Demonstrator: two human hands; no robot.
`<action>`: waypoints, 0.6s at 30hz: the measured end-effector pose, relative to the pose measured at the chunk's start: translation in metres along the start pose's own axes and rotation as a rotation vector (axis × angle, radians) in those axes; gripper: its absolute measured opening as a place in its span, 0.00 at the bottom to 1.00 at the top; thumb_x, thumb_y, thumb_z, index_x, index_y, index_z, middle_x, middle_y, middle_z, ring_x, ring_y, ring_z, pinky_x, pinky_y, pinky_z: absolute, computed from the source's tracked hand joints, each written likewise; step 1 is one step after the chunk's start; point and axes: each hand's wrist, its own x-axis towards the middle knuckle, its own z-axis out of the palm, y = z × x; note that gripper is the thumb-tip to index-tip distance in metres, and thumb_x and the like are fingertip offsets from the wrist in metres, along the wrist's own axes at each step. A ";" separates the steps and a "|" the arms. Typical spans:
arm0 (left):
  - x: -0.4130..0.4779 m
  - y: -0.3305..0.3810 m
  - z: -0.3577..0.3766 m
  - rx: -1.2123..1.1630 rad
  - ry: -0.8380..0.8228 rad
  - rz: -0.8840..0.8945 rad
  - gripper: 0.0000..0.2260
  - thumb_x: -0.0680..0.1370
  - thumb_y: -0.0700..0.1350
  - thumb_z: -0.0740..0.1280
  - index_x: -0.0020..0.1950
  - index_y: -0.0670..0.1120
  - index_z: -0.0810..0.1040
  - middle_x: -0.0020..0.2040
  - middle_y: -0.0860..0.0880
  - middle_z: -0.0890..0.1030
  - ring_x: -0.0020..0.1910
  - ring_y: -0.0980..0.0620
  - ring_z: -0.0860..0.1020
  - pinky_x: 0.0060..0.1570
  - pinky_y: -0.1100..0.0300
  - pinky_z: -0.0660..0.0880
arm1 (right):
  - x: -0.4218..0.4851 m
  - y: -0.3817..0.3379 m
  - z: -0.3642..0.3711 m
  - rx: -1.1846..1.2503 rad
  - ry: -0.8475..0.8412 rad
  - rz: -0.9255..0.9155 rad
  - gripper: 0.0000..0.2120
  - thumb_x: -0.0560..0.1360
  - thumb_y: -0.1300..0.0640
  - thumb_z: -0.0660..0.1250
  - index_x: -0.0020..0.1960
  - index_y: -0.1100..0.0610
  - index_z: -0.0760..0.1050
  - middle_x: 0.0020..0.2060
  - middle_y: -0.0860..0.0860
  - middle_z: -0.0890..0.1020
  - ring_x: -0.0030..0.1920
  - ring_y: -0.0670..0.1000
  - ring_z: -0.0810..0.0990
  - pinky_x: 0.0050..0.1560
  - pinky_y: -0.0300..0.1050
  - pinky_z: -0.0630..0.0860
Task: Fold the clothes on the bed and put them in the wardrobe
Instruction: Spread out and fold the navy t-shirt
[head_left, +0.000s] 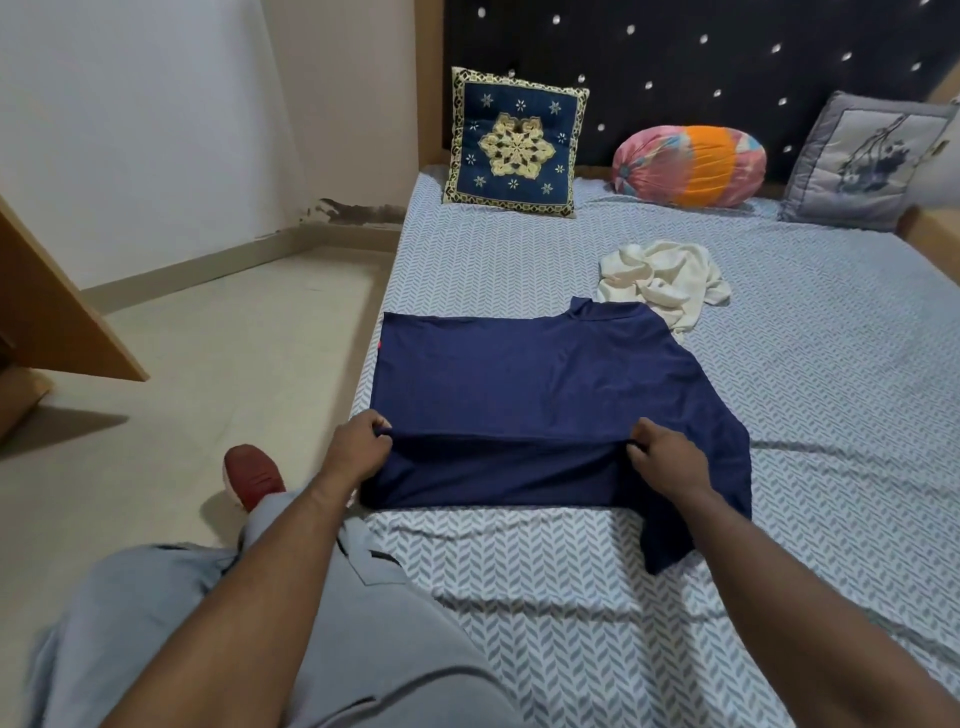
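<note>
A navy blue T-shirt (540, 379) lies spread flat on the bed (831, 395), near its left edge. Its near side is lifted into a fold. My left hand (358, 447) pinches that raised edge at the left, and my right hand (665, 457) pinches it at the right. One sleeve hangs toward me below my right forearm. A crumpled cream-white garment (665, 275) lies just beyond the shirt's collar.
A blue embroidered cushion (517, 143), a pink-orange bolster (688, 165) and a grey cushion (867, 161) lean on the dark headboard. A wooden panel (57, 312) stands at the far left over the tiled floor. My red shoe (252, 475) is beside the bed.
</note>
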 end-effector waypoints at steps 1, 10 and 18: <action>0.006 0.000 0.001 -0.018 0.012 -0.016 0.09 0.73 0.36 0.65 0.52 0.43 0.80 0.53 0.43 0.82 0.55 0.42 0.78 0.51 0.59 0.70 | 0.008 -0.001 0.001 -0.005 -0.014 0.002 0.05 0.74 0.49 0.63 0.47 0.49 0.71 0.44 0.52 0.82 0.45 0.58 0.80 0.39 0.47 0.72; 0.047 -0.006 0.011 -0.085 0.072 -0.139 0.14 0.72 0.33 0.62 0.56 0.44 0.78 0.53 0.41 0.81 0.52 0.41 0.78 0.47 0.60 0.70 | 0.061 -0.013 0.011 -0.030 -0.119 -0.021 0.08 0.74 0.49 0.65 0.52 0.50 0.77 0.51 0.51 0.83 0.52 0.57 0.80 0.44 0.47 0.74; 0.051 0.000 0.018 0.087 0.123 -0.156 0.14 0.74 0.36 0.64 0.60 0.44 0.75 0.57 0.39 0.78 0.55 0.38 0.76 0.52 0.53 0.72 | 0.071 -0.017 0.017 -0.030 -0.190 0.012 0.10 0.75 0.49 0.66 0.54 0.52 0.74 0.54 0.54 0.80 0.55 0.58 0.78 0.45 0.47 0.70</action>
